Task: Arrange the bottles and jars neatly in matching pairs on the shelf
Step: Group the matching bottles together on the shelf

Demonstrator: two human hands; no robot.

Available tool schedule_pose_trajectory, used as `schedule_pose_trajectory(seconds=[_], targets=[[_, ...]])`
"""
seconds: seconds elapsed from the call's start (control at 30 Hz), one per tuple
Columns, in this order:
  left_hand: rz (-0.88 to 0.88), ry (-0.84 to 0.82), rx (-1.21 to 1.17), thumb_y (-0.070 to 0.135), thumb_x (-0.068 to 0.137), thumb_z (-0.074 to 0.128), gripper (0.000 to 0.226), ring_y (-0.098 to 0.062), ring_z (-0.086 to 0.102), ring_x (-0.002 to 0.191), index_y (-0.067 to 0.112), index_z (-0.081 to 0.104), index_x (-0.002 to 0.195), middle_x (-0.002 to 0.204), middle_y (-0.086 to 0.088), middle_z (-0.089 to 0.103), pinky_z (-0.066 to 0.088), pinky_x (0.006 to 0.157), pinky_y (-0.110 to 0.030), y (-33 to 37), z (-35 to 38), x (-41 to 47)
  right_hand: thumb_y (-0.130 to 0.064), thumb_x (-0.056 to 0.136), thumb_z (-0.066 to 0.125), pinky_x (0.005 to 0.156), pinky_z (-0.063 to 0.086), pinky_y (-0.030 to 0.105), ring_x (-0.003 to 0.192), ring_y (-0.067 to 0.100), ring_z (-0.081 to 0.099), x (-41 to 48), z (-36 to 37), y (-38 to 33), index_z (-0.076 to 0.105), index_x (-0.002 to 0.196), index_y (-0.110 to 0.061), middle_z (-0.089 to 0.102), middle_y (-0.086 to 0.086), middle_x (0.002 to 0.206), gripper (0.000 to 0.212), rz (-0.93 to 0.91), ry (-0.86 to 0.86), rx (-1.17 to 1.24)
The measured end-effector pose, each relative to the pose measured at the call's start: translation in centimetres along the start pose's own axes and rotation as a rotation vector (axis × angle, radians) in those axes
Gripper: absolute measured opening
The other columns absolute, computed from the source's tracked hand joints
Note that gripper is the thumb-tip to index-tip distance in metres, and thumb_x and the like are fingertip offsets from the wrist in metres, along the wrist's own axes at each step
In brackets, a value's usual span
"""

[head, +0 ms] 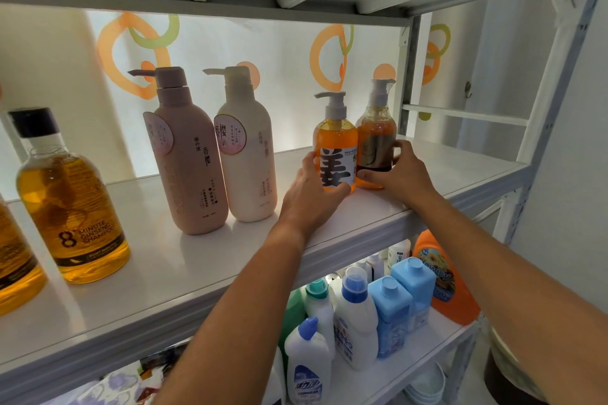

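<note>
two bare forearms (250, 289) reach up to a white shelf (158, 273). on it, from the left, stand a large ginseng shampoo bottle (72, 207), a pink pump bottle (187, 158) just beside a cream pump bottle (250, 154), then two small amber ones near the right end. the left hand (312, 187) grips the light amber bottle (335, 154); the right hand (399, 171) grips the dark amber bottle (376, 138), which touches the light one. this looks like the pairing step for these two; next, probably line them up side by side and let go gently.
</note>
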State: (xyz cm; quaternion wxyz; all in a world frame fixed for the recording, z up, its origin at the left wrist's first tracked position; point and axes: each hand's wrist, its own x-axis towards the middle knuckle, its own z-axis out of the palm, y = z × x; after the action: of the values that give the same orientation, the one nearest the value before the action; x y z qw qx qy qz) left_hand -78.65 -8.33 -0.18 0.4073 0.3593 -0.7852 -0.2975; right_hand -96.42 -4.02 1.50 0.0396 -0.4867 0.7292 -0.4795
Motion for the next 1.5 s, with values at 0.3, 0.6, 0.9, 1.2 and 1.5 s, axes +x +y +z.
schedule_pose_trajectory(seconds=[0.3, 0.6, 0.9, 1.2, 1.5], targets=[[-0.005, 0.009, 0.020, 0.044, 0.085, 0.066, 0.076, -0.024, 0.052, 0.120, 0.031, 0.021, 0.145, 0.140, -0.003, 0.045, 0.046, 0.094, -0.036, 0.0, 0.1, 0.1, -0.047, 0.069, 0.080, 0.098, 0.045, 0.041, 0.121, 0.030, 0.054, 0.3, 0.3, 0.2, 0.032, 0.140, -0.016, 0.052, 0.013, 0.138, 0.091, 0.002, -0.002, -0.051], [-0.007, 0.008, -0.001, 0.047, 0.084, 0.067, 0.078, -0.023, 0.053, 0.119, 0.034, 0.020, 0.145, 0.138, -0.003, 0.045, 0.050, 0.097, -0.043, -0.3, 0.3, 0.1, -0.052, 0.074, 0.073, 0.095, 0.047, 0.041, 0.117, 0.028, 0.055, 0.9, 0.7, 0.4, 0.032, 0.141, -0.018, 0.054, 0.011, 0.134, 0.086, 0.025, -0.039, -0.050], [-0.007, 0.004, -0.006, 0.047, 0.084, 0.067, 0.079, -0.024, 0.051, 0.121, 0.034, 0.019, 0.146, 0.141, -0.003, 0.044, 0.049, 0.099, -0.044, -0.3, 0.2, 0.2, -0.047, 0.077, 0.073, 0.099, 0.044, 0.041, 0.122, 0.030, 0.053, 0.9, 0.7, 0.6, 0.026, 0.144, -0.017, 0.050, 0.012, 0.139, 0.088, 0.030, -0.057, -0.021], [-0.014, 0.004, -0.010, 0.047, 0.083, 0.067, 0.080, -0.025, 0.051, 0.122, 0.034, 0.019, 0.146, 0.141, -0.003, 0.044, 0.049, 0.099, -0.045, -0.5, 0.2, 0.3, -0.048, 0.076, 0.074, 0.099, 0.044, 0.041, 0.122, 0.030, 0.053, 1.2, 0.9, 0.8, 0.026, 0.144, -0.018, 0.050, 0.011, 0.139, 0.089, 0.027, -0.062, -0.012], [0.040, -0.111, 0.264, 0.045, 0.088, 0.058, 0.068, -0.024, 0.053, 0.115, 0.028, 0.027, 0.146, 0.134, -0.005, 0.051, 0.047, 0.092, -0.037, 1.3, -0.7, -2.8, -0.064, 0.064, 0.074, 0.102, 0.043, 0.051, 0.126, 0.034, 0.050, 1.1, 0.9, 0.7, 0.011, 0.149, -0.025, 0.043, 0.012, 0.146, 0.112, -0.013, -0.033, -0.016]])
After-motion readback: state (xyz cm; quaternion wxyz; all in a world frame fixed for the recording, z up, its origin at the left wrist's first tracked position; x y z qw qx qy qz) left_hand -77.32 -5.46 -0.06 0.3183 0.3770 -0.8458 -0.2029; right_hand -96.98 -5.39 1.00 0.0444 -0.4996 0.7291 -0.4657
